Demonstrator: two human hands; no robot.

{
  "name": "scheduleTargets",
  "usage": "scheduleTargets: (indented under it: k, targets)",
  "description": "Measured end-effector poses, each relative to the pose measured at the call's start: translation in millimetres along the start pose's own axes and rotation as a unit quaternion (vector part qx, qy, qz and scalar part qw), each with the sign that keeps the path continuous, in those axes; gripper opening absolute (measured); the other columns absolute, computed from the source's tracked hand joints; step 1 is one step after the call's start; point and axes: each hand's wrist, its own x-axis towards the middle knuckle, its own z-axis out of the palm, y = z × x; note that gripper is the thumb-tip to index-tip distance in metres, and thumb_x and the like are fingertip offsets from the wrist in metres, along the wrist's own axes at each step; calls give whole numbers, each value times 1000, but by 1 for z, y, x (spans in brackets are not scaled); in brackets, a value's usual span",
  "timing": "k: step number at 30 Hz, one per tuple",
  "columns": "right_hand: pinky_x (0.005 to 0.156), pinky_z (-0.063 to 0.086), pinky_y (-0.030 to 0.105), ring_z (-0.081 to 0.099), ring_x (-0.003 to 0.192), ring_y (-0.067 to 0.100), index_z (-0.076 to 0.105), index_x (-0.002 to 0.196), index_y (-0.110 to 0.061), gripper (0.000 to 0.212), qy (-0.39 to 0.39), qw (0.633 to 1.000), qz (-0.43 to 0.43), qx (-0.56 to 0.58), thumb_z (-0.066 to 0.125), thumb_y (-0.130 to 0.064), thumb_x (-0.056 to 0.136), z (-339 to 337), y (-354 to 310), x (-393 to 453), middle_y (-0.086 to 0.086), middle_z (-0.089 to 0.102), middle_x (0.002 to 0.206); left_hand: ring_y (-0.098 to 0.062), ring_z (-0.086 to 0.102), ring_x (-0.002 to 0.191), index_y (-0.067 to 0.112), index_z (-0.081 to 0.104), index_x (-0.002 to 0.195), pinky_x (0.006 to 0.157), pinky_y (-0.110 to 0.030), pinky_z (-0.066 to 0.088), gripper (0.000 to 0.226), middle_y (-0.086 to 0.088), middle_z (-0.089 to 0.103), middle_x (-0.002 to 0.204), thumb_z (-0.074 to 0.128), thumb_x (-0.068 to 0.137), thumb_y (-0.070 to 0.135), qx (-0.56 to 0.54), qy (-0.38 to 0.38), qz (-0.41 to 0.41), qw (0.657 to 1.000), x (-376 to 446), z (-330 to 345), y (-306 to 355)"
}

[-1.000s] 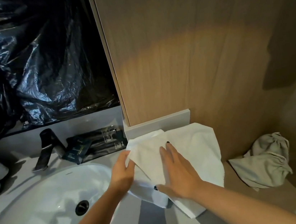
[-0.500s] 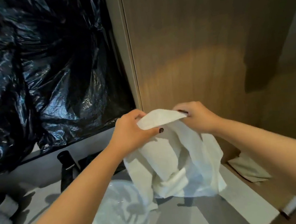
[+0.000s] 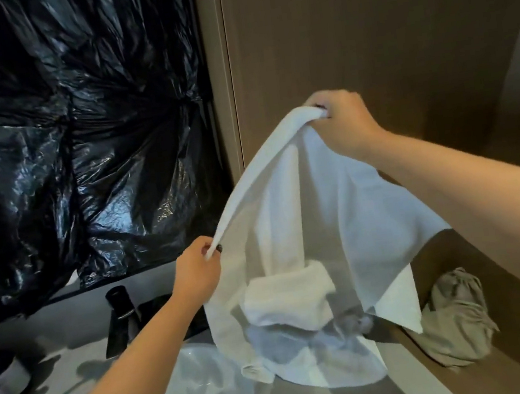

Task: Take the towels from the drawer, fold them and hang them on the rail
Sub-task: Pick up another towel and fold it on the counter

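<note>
The right hand (image 3: 340, 123) pinches one corner of the white towel (image 3: 315, 222) up high, and the left hand (image 3: 197, 271) pinches the same edge lower down. The towel hangs between and below both hands, its bottom bunched on the counter (image 3: 70, 324) beside the sink (image 3: 205, 392).

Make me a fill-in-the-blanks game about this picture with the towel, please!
1. Both hands hold up a ____ towel.
2. The right hand is ____ than the left hand.
3. The black faucet stands behind the ____.
4. Crinkly ____ plastic covers the wall.

Missing words: white; higher; sink; black
</note>
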Motion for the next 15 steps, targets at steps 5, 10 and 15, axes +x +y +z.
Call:
scheduleTargets:
  k: [5, 10, 15]
  targets:
    - [47, 32, 8, 51, 65, 1, 66, 92, -20, 13, 75, 997, 30, -1, 57, -10, 93, -38, 7, 30, -7, 58, 77, -18, 41, 53, 27, 50, 71, 49, -29, 32, 33, 0, 48, 62, 46, 102, 21, -75, 45, -37, 995, 3, 0, 5]
    - [62, 42, 22, 60, 87, 13, 65, 90, -27, 16, -93, 994, -20, -50, 75, -36, 82, -45, 8, 29, -8, 64, 91, -12, 58, 70, 35, 60, 81, 58, -29, 44, 26, 6, 63, 79, 47, 103, 32, -137, 96, 56, 984, 6, -20, 71]
    - [77, 47, 30, 53, 99, 14, 60, 116, -29, 64, -229, 966, -70, -99, 77, -65, 67, -31, 1, 6, -12, 55, 111, -1, 49, 60, 10, 65, 82, 56, -14, 41, 31, -3, 61, 71, 54, 99, 34, -153, 99, 183, 966, 8, -38, 144]
